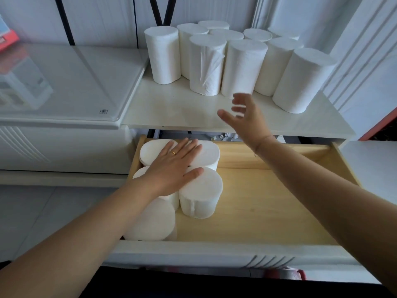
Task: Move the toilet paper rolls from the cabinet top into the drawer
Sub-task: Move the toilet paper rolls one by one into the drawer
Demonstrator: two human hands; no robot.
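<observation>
Left hand (pixel 174 166) lies flat, palm down, on the rolls standing in the drawer (pixel 268 203), approx 5 packed at its left end. Right hand (pixel 242 117) hovers empty w/ fingers (pixel 227 118) spread over the cabinet top (pixel 182 108), just in front of maybe 10 upright rolls (pixel 242 67).

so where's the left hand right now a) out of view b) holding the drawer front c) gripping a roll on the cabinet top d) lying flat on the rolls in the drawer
d: the left hand lies palm down, fingers spread, across the tops of the rolls in the drawer, at the left end of the drawer, gripping nothing.
</observation>
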